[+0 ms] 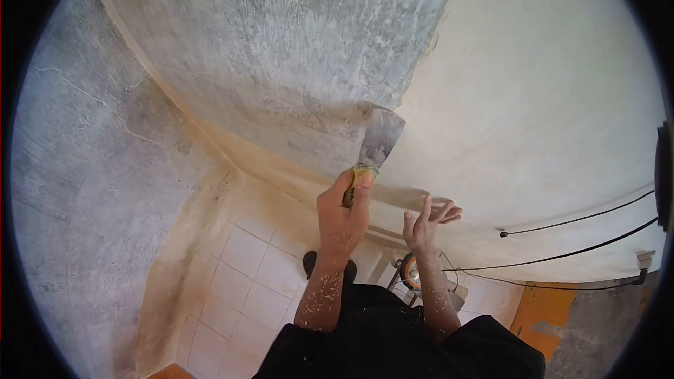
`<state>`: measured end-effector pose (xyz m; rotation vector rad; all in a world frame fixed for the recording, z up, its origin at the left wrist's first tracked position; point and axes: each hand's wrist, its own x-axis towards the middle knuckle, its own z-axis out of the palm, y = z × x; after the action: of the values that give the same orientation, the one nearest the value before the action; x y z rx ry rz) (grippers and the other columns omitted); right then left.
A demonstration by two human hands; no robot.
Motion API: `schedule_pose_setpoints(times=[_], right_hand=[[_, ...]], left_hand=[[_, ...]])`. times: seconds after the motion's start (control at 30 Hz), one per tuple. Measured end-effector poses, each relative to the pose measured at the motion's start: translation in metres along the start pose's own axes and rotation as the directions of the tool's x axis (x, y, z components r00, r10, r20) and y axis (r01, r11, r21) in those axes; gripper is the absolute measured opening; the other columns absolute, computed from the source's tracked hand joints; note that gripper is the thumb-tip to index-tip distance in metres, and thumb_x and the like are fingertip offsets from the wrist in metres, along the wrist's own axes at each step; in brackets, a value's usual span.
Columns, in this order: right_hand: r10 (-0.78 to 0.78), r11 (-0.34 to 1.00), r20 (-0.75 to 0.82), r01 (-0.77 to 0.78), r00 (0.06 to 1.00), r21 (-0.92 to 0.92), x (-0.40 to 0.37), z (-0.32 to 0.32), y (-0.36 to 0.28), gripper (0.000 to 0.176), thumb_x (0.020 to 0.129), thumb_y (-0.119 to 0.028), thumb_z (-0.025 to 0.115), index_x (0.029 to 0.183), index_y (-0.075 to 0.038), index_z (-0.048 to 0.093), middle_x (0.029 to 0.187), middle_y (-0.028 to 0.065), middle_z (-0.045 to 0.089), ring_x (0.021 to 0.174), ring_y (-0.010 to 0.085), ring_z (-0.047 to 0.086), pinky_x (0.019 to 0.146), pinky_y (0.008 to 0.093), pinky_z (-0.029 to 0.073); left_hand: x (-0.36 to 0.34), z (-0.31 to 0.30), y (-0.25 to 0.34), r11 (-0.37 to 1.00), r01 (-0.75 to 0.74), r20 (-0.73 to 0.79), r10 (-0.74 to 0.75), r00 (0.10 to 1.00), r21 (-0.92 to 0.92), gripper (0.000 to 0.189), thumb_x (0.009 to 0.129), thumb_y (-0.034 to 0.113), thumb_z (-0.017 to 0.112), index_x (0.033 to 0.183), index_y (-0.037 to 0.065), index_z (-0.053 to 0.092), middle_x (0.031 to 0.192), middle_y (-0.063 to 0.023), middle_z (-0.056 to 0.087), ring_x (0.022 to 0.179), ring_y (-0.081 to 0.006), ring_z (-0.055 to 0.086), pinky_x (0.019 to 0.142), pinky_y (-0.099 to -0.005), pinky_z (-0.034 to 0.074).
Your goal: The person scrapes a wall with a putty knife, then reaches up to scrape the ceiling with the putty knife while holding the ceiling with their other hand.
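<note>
My left hand (342, 217) is wrapped round the handle of a scraper (381, 139), its thumb along the handle near the blade. The broad metal blade points up and slightly right, its top corner at the ragged edge between bare grey wall (316, 49) and cream paint (519, 98). To the right and lower, my right hand (423, 228) holds nothing. Its fingers are spread, with the fingertips close to the cream wall and their shadow falling there. Pale flakes cling to both forearms.
A grey side wall (91, 189) meets the facing wall in a corner at left. White floor tiles (242, 270) lie below. Black cables (562, 253) cross the right side. A round object with an orange ring (410, 271) stands below my right hand.
</note>
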<state>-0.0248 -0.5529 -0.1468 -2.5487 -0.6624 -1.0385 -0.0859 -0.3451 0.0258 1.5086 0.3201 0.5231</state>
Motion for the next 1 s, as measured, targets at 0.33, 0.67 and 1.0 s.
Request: schedule_pose_setpoints(times=[0.33, 0.67, 1.0], right_hand=[[0.025, 0.999, -0.221, -0.019, 0.975, 0.029, 0.039, -0.044, -0.021, 0.049, 0.094, -0.022, 0.041, 0.141, -0.007, 0.04, 0.151, 0.0266, 0.02, 0.141, 0.0483, 0.005, 0.11, 0.0617, -0.004], [-0.008, 0.992, -0.658, -0.075, 0.753, -0.098, 0.141, -0.061, -0.033, 0.042, 0.094, -0.026, 0.036, 0.126, -0.005, 0.054, 0.141, 0.0218, 0.04, 0.138, 0.0396, 0.025, 0.112, 0.0556, 0.011], [-0.072, 0.985, -0.701, -0.061, 0.709, -0.163, 0.136, -0.051, -0.028, 0.044, 0.093, -0.026, 0.035, 0.126, -0.004, 0.053, 0.136, 0.0175, 0.046, 0.134, 0.0357, 0.033, 0.113, 0.0552, 0.015]], left_hand=[[0.013, -0.009, 0.081, 0.995, -0.023, 0.087, 0.032, 0.996, -0.092, 0.027, 0.1, 0.025, 0.048, 0.103, -0.001, 0.056, 0.057, -0.0006, 0.049, 0.042, -0.0037, 0.042, 0.039, -0.0205, 0.033], [0.038, -0.003, 0.16, 0.964, -0.254, 0.112, 0.261, 0.959, -0.071, 0.026, 0.101, 0.024, 0.046, 0.102, 0.0, 0.055, 0.062, -0.0012, 0.049, 0.044, -0.0046, 0.041, 0.039, -0.0212, 0.034], [0.051, -0.028, 0.243, 0.964, -0.025, 0.362, 0.123, 0.924, -0.265, 0.037, 0.099, 0.033, 0.048, 0.114, -0.001, 0.053, 0.073, -0.0011, 0.051, 0.045, -0.0045, 0.047, 0.033, -0.0186, 0.03]])
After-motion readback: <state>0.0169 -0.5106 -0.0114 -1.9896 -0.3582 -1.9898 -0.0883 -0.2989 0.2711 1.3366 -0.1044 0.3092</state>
